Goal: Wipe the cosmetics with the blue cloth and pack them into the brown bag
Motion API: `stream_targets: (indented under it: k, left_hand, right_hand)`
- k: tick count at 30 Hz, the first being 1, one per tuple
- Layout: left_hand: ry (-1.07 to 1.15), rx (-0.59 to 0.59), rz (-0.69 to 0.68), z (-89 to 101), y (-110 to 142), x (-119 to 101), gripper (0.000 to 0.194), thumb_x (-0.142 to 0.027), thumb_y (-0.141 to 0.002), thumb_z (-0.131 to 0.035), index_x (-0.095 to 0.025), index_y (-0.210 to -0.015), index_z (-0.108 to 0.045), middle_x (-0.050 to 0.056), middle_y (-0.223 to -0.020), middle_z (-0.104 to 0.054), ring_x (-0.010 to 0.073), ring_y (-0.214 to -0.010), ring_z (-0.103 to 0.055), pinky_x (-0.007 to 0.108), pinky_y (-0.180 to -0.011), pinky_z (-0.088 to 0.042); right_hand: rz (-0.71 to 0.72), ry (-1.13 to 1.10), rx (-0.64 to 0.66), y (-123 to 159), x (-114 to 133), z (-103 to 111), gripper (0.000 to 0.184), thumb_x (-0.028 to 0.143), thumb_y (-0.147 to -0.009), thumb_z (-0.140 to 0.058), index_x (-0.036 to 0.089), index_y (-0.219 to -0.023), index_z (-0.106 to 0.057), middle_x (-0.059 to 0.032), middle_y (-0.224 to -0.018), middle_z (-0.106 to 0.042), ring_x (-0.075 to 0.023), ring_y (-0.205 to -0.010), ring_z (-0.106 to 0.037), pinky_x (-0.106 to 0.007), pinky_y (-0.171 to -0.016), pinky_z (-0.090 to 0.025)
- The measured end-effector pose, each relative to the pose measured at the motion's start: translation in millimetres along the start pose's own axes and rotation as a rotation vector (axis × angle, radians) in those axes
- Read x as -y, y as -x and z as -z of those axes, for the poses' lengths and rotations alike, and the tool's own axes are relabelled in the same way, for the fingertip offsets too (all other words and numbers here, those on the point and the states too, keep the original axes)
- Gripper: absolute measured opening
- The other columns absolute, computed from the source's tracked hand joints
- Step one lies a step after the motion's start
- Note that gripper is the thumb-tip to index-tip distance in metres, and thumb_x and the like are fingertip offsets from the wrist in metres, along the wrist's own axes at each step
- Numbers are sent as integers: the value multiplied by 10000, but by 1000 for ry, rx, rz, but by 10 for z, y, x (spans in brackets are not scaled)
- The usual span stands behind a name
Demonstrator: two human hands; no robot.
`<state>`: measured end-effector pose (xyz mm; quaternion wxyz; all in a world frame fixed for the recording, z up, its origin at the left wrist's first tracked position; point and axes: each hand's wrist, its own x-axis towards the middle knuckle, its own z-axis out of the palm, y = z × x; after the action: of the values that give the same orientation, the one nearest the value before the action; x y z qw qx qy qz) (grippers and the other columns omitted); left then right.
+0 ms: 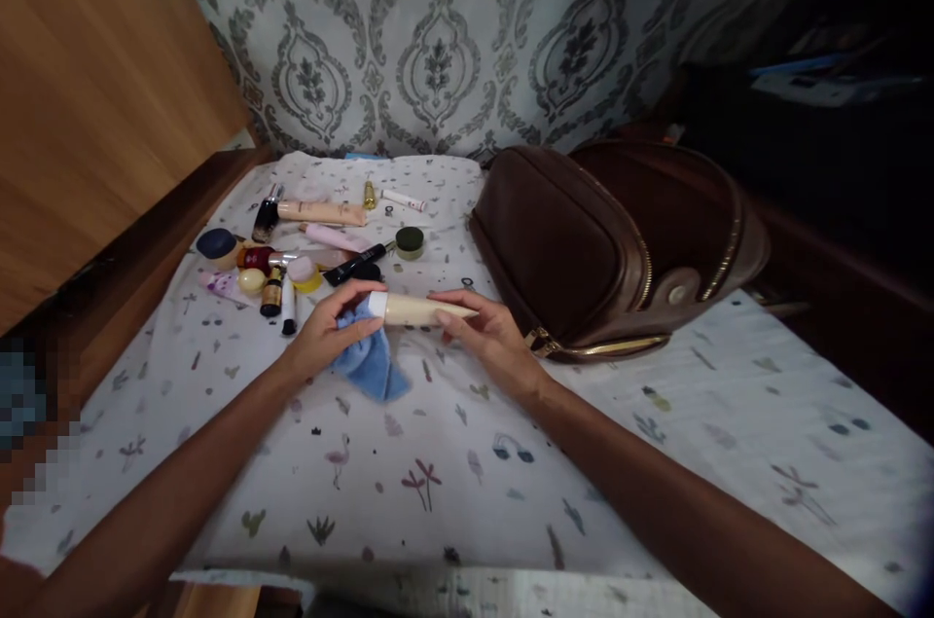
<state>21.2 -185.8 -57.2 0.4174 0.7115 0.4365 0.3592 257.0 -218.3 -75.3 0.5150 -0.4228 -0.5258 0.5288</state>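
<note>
A cream-coloured squeeze tube with a white cap lies level between my two hands, above the patterned cloth. My left hand grips its capped end and also holds a blue cloth, which hangs below the tube. At the flat, tapered end, my right hand pinches the tube between thumb and fingers. Just beyond my left hand are a black tube, a small jar with a yellow base and a white tube with a black cap.
A brown leather bag with gold zippers stands open on the right. Several cosmetics lie at the back left, among them a peach tube and a dark-green-lidded jar. A wooden panel rises on the left; a patterned curtain hangs behind.
</note>
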Motion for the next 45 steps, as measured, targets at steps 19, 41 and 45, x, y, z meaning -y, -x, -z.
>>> stream_targets:
  k: [19,41,45]
  left_hand:
    - [-93,8,-93,-79,44,13,390,-391,-785,-743,-226,-1133,-684,39,-1155,-686,222,-1046,-622,310,-942,-485]
    - [106,-84,68,-45,29,99,430,-502,-832,-694,-228,-1164,-684,41,-965,-703,153,-698,-586,227,-623,-450]
    - [86,-92,56,-46,34,106,438,-511,-848,-675,-230,-1184,-674,47,-1021,-700,143,-690,-569,223,-615,-439]
  right_hand:
    - [-371,-228,29,1,176,10,367,515,-886,-593,152,-943,-597,-30,-545,-653,-103,-382,-497,-195,-363,-276]
    - [-26,-53,42,-42,-75,87,626,511,-795,-729,86,-1244,-630,-26,-693,-706,-116,-526,-633,-218,-453,-448]
    - [-8,102,39,-15,-61,114,636,560,-828,-673,89,-1255,-669,1,-594,-658,-93,-428,-557,-210,-419,-398]
